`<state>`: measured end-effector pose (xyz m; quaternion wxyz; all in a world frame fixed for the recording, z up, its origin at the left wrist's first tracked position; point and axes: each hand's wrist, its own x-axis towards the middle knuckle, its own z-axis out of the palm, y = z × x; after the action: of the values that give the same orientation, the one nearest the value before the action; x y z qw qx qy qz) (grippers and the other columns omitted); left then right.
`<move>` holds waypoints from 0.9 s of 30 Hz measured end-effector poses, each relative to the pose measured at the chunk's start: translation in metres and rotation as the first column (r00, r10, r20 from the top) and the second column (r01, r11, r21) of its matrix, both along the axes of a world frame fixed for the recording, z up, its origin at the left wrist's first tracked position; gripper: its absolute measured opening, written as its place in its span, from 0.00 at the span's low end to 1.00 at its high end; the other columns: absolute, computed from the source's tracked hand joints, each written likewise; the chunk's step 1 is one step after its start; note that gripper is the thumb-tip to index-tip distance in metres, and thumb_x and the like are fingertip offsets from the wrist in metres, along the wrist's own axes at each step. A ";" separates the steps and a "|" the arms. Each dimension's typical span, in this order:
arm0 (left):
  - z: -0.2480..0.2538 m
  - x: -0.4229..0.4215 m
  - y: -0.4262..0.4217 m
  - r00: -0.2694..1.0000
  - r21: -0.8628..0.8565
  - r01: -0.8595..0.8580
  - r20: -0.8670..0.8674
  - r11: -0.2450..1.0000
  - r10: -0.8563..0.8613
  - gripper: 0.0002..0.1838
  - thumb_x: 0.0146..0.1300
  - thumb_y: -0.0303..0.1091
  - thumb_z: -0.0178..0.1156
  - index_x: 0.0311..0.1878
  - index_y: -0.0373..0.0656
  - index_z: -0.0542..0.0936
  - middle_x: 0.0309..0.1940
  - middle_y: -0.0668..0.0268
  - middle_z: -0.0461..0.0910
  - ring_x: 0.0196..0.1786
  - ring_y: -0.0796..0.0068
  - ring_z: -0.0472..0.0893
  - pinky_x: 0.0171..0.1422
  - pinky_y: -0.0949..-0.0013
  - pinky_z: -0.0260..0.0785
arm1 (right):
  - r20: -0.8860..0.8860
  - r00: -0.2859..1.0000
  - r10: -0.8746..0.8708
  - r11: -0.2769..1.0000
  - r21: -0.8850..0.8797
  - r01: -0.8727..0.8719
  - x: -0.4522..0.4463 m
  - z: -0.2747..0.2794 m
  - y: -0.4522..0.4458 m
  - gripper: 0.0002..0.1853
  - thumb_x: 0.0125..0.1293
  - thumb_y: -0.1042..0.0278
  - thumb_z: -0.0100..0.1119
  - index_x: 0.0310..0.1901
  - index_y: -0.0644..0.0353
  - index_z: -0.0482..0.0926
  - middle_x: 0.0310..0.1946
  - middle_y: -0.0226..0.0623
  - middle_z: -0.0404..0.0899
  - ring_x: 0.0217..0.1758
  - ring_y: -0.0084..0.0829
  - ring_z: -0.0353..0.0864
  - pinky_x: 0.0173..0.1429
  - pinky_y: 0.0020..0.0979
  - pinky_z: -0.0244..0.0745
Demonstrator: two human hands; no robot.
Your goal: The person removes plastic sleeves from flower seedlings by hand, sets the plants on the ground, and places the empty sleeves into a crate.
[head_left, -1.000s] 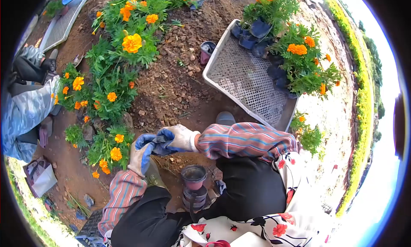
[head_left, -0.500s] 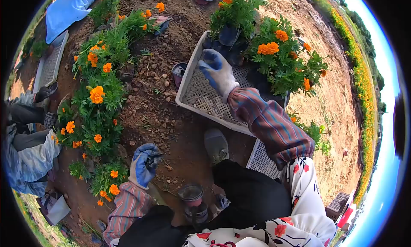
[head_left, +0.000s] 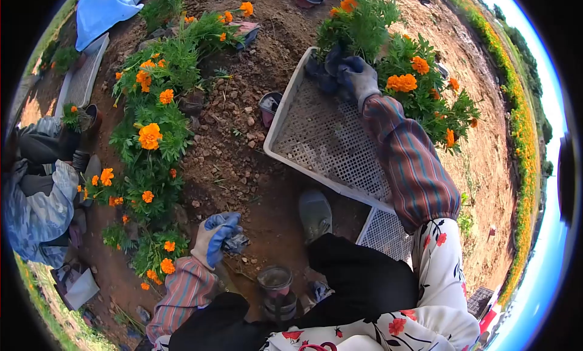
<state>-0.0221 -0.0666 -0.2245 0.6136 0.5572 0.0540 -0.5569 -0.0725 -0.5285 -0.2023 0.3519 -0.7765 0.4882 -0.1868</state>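
Gloved in white and blue, my left hand (head_left: 217,238) is closed around a crumpled dark plastic piece (head_left: 235,243) above the soil. My right hand (head_left: 359,77), in a matching glove, reaches over the far part of a pale mesh tray (head_left: 325,144). Its fingers are closed at a dark plastic plant bag (head_left: 331,68) under a leafy marigold (head_left: 358,32). Another marigold with orange blooms (head_left: 404,82) stands just right of that hand.
Marigolds (head_left: 150,136) line the soil at left. A person in blue camouflage sleeves (head_left: 45,199) sits beyond them. Stacked pots (head_left: 275,280) stand between my legs. A small pot (head_left: 270,102) lies by the tray's left edge, and a second mesh tray (head_left: 386,234) is under its near side.
My hands, together a second ago over the dark plastic, have parted. The right one went to the tray and on to the plant bags; the left one kept the plastic low at the left.
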 end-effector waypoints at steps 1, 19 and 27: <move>0.000 0.001 -0.001 1.000 0.001 -0.008 0.001 1.000 0.008 0.09 0.62 0.34 0.54 0.41 0.38 0.73 0.39 0.61 0.76 0.26 0.81 0.73 0.27 0.74 0.69 | 0.204 0.979 0.016 0.983 0.177 -0.053 -0.004 0.001 0.012 0.11 0.54 0.67 0.60 0.40 0.57 0.77 0.31 0.35 0.80 0.33 0.26 0.78 0.38 0.26 0.72; 0.016 0.016 0.000 0.980 -0.332 -0.125 -0.188 0.935 0.064 0.21 0.64 0.48 0.50 0.55 0.47 0.67 0.34 0.71 0.73 0.28 0.81 0.73 0.29 0.75 0.69 | 0.448 0.875 0.186 0.436 0.760 -0.482 -0.030 0.021 0.256 0.14 0.61 0.67 0.57 0.46 0.65 0.72 0.37 0.30 0.75 0.38 0.17 0.72 0.42 0.20 0.71; 0.009 -0.001 -0.007 0.987 -0.294 -0.144 0.022 0.945 0.157 0.22 0.62 0.42 0.54 0.58 0.47 0.65 0.47 0.68 0.72 0.41 0.82 0.74 0.36 0.76 0.70 | 0.446 0.849 0.284 0.591 0.616 -0.521 -0.019 -0.011 0.288 0.19 0.55 0.70 0.64 0.47 0.66 0.74 0.41 0.32 0.77 0.40 0.18 0.73 0.46 0.22 0.69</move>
<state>-0.0231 -0.0735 -0.2151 0.7306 0.4675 -0.0002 -0.4977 -0.0911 -0.2405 -0.2129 0.7291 -0.6285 0.2706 -0.0110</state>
